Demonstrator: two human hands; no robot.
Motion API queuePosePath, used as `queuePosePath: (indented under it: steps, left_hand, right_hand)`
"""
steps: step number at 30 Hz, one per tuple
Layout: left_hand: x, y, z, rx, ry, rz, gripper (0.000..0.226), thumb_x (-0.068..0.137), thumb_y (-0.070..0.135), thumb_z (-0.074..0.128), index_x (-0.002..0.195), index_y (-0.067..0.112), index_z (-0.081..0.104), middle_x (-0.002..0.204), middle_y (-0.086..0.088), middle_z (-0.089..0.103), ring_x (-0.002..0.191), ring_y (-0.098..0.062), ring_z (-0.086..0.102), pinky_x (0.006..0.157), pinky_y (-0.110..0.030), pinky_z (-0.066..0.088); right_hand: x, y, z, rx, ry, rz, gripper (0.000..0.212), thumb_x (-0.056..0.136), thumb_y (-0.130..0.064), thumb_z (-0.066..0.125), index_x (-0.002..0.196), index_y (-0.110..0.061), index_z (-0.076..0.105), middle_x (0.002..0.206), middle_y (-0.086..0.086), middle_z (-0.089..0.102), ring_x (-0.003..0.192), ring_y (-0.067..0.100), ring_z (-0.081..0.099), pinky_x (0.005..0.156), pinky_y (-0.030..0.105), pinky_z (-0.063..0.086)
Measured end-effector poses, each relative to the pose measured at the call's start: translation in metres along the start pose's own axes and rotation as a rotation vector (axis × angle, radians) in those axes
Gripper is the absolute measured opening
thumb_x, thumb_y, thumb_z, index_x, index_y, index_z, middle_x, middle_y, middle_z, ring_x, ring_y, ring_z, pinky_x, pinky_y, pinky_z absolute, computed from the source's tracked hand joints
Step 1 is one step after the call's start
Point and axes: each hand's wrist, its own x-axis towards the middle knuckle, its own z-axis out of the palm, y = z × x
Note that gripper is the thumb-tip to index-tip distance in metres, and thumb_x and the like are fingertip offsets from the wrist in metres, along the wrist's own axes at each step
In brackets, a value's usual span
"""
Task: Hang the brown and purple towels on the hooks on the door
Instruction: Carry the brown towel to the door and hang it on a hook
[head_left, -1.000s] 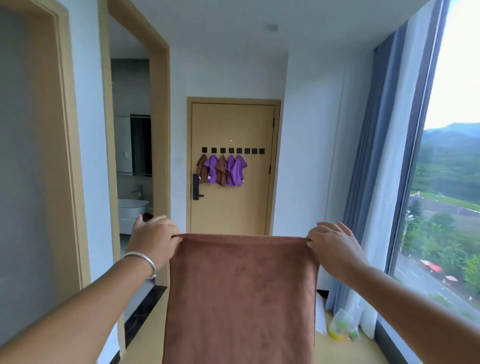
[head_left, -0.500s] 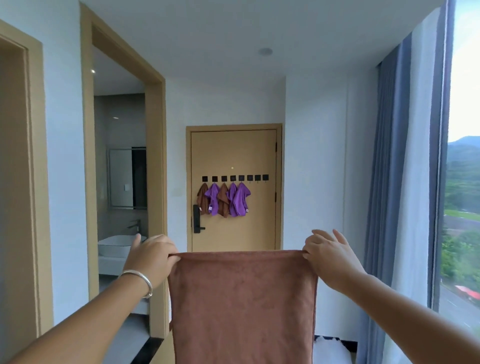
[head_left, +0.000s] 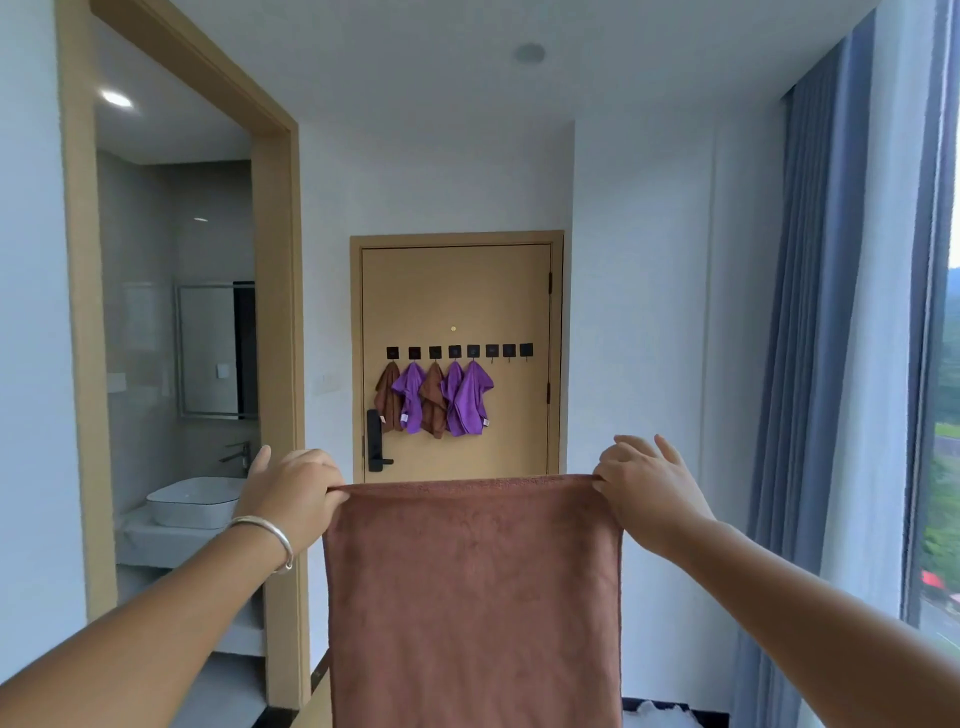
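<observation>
I hold a brown towel spread flat in front of me, hanging down from its top edge. My left hand pinches its top left corner and my right hand pinches its top right corner. Straight ahead is a tan door with a row of black hooks. Several small towels hang on the left hooks: a brown one, a purple one, another brown and two purple. The three hooks at the right end are bare.
An open doorway on the left shows a bathroom with a white basin and a mirror. Blue and white curtains and a tall window line the right side. A black lock handle sits on the door's left.
The view has tilted up and come closer to the door, which looks larger. Both hands still hold the brown towel stretched out by its top corners.
</observation>
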Motion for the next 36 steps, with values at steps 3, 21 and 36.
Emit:
queuePosePath:
  steps: [3,21,36]
  left_hand:
    - [0.044,-0.009,0.029,0.002,0.006,0.013,0.024,0.095,0.039,0.046,0.084,0.037,0.068,0.098,0.019,0.057,0.104,-0.006,0.051,0.115,-0.05,0.015]
    - [0.317,-0.078,0.198,-0.03,0.045,0.103,0.024,0.096,0.036,0.046,0.086,0.035,0.067,0.101,0.017,0.058,0.102,-0.01,0.052,0.108,-0.045,0.028]
    - [0.525,-0.05,0.328,0.012,0.108,0.138,0.022,0.094,0.035,0.049,0.091,0.031,0.071,0.104,0.014,0.06,0.099,-0.013,0.052,0.096,-0.036,0.036]
  right_hand:
    - [0.042,-0.001,0.025,-0.03,0.008,-0.003,0.035,0.102,-0.035,0.031,0.123,-0.032,0.058,0.135,-0.014,0.049,0.143,0.013,0.021,0.118,0.043,0.008]
    - [0.305,-0.012,0.172,-0.13,0.001,0.066,0.033,0.101,-0.033,0.032,0.118,-0.033,0.06,0.128,-0.015,0.052,0.137,0.013,0.027,0.115,0.04,0.017]
    - [0.52,0.066,0.321,-0.124,0.069,0.0,0.032,0.101,-0.033,0.035,0.114,-0.029,0.064,0.118,-0.011,0.058,0.121,0.014,0.044,0.106,0.034,0.033]
